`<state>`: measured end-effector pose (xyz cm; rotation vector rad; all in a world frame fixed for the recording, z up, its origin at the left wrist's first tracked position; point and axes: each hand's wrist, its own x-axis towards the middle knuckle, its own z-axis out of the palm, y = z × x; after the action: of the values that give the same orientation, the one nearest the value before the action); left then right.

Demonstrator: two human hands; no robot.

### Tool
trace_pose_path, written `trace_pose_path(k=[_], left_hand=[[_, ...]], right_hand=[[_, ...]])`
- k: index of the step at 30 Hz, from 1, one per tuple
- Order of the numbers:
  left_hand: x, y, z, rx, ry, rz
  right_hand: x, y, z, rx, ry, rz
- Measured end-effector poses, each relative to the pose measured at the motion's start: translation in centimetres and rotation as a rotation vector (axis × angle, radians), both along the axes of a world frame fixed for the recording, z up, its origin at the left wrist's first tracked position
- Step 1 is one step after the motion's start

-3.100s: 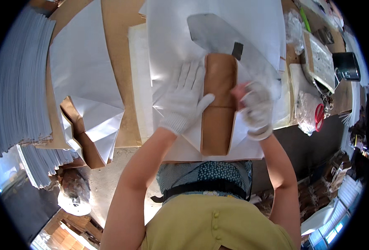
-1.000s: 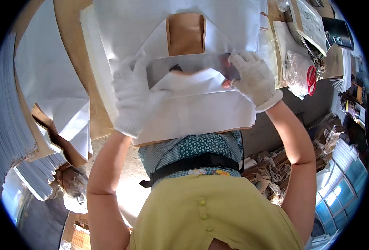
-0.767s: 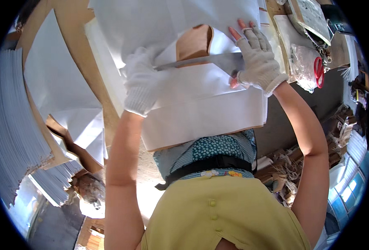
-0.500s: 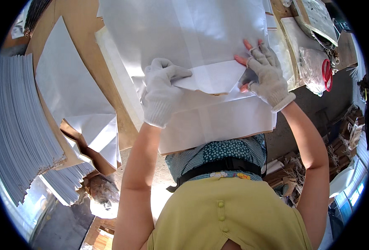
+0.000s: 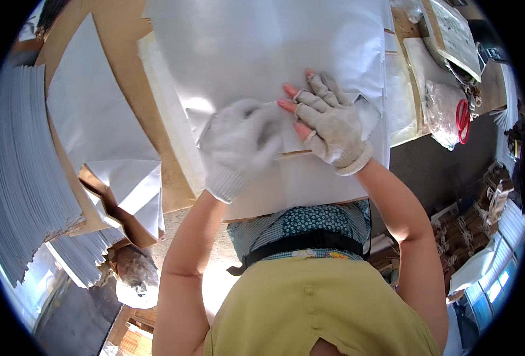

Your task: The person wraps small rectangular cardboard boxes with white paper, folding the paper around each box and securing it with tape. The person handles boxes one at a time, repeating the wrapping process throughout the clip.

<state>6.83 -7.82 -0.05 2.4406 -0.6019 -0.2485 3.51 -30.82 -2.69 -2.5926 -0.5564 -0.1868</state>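
A large white paper bag (image 5: 268, 47), with brown showing at its cut edges, lies flat before me on a pile of similar sheets. Its near end is folded up into a flap. My right hand (image 5: 332, 121), in a fingertip-less knit glove, rests on this folded end with fingers stretched and spread. Beside it, my left hand (image 5: 238, 142) in a white knit glove is over the left part of the fold; its fingers are smeared by motion. Both hands hide much of the flap.
At the left stands a tall stack of white paper (image 5: 28, 172), next to a folded white bag with a brown inside (image 5: 117, 142). Red-handled scissors (image 5: 463, 120) and a clear plastic bag (image 5: 441, 113) are at the table's right edge. Brown scraps lie on the floor at right.
My right hand has slid left across the fold, toward my left hand. The raised flap has been pressed down flatter. My left hand has shifted slightly and is blurred.
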Motion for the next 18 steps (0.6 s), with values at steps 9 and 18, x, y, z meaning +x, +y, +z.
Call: trace_pose_path(k=[9, 18], left_hand=[[-1.0, -2.8, -2.7, 0.123, -0.474, 0.12], [-3.5, 6.9, -0.9, -0.439, 0.118, 0.522]], right_hand=[[0.9, 4.0, 0.5, 0.053, -0.125, -0.25], [-1.5, -9.3, 0.4, -0.129, -0.087, -0.126]])
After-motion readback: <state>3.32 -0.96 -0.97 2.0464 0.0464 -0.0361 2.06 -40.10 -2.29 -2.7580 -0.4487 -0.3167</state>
